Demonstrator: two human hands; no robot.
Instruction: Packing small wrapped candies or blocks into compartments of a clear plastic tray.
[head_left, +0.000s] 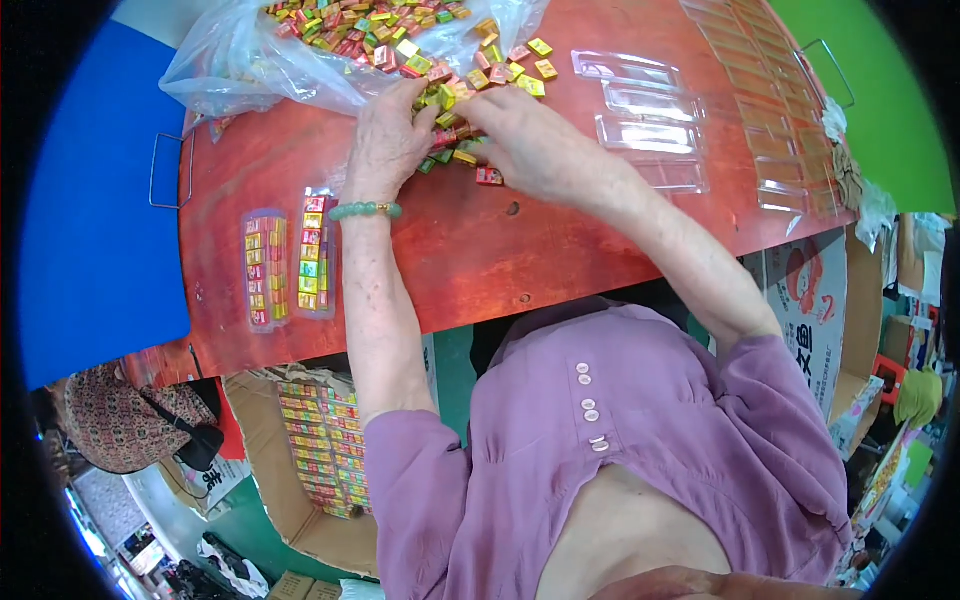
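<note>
Your left hand [386, 138] and right hand [530, 142] bend inward over small coloured boxes [446, 118], which lie between and beneath your fingertips on the red table [450, 250]; your fingers are partly curled, though I cannot tell whether either grips a box; one red box [489, 176] sits just beside your right fingers; the clear plastic bag [320, 80] lies beyond.

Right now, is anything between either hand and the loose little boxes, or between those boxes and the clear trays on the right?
Nothing visible separates the left hand or right hand from the little boxes: both are in among them. Toward the clear trays, the right hand itself lies in between.
</note>
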